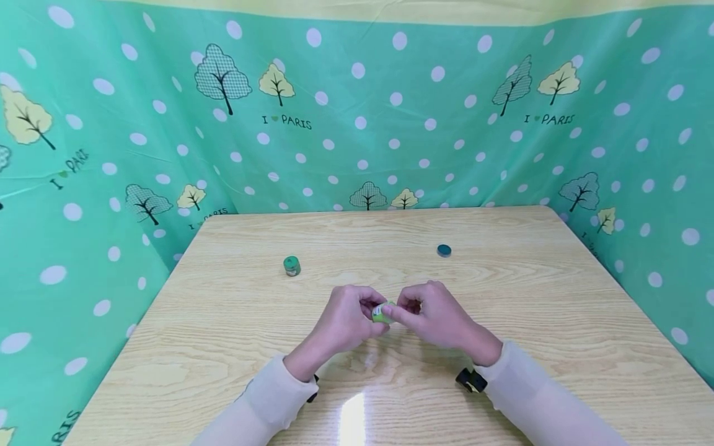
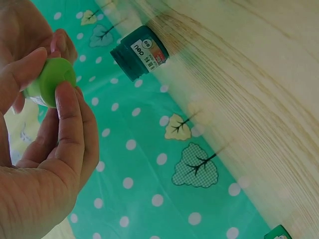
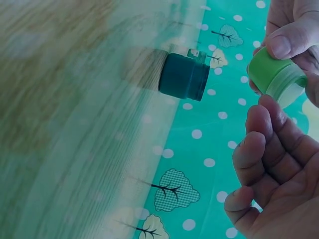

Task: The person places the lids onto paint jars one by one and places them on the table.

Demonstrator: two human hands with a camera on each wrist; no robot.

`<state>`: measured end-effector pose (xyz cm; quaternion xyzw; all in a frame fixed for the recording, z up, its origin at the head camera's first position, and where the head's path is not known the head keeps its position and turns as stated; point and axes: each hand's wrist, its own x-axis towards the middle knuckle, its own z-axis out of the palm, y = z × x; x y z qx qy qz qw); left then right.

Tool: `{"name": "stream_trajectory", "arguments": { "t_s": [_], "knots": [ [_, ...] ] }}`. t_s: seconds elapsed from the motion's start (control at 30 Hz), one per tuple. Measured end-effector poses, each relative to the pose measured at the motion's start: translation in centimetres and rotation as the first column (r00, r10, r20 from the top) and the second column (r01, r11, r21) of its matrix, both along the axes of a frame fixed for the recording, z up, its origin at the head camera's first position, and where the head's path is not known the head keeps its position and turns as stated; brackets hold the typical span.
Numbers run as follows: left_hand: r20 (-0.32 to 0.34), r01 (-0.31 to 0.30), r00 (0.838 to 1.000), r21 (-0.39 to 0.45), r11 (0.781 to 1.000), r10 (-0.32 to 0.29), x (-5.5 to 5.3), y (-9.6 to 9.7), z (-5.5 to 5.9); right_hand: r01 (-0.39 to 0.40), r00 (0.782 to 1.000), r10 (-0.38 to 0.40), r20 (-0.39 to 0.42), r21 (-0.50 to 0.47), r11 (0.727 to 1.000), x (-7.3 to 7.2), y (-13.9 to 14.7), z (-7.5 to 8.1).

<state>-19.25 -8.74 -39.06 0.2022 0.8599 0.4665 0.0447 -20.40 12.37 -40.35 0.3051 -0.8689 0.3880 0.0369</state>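
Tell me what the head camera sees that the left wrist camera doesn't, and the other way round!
Only the head view shows the readable PARIS words and the black gadgets at the wrists.

Only the left wrist view shows the printed label on the dark jar.

Both show the hands, left and right, with the light green jar, plus the green jar (cut off in the wrist view), the table and the dotted cloth.

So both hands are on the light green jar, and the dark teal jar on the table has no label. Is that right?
Not quite: the dark teal jar on the table has a printed label, as the left wrist view shows. The left hand and right hand are on the light green jar.
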Motion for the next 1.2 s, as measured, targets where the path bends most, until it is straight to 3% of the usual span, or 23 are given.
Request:
{"name": "stream_trajectory", "arguments": {
  "t_s": [0.17, 0.33, 0.77, 1.2],
  "knots": [
    [-0.003, -0.002, 1.0, -0.007, 1.0, 0.002, 0.08, 0.04, 0.05, 0.013, 1.0, -0.013, 0.019, 0.011, 1.0, 0.14, 0.03, 0.17],
    [-0.005, -0.004, 1.0, 0.006, 1.0, 0.004, 0.11, 0.04, 0.04, 0.01, 1.0, -0.01, -0.03, 0.004, 1.0, 0.15, 0.27, 0.2],
    [0.003, 0.003, 1.0, 0.043, 0.999, -0.003, 0.15, 0.07, -0.23, -0.096, 0.989, 0.093, -0.112, -0.026, 0.995, 0.12, 0.78, 0.14],
    [0.002, 0.005, 1.0, 0.039, 0.999, -0.005, 0.23, 0.14, -0.24, -0.066, 0.988, 0.068, -0.142, 0.02, 0.998, 0.13, 0.71, 0.07]
  ]
}}
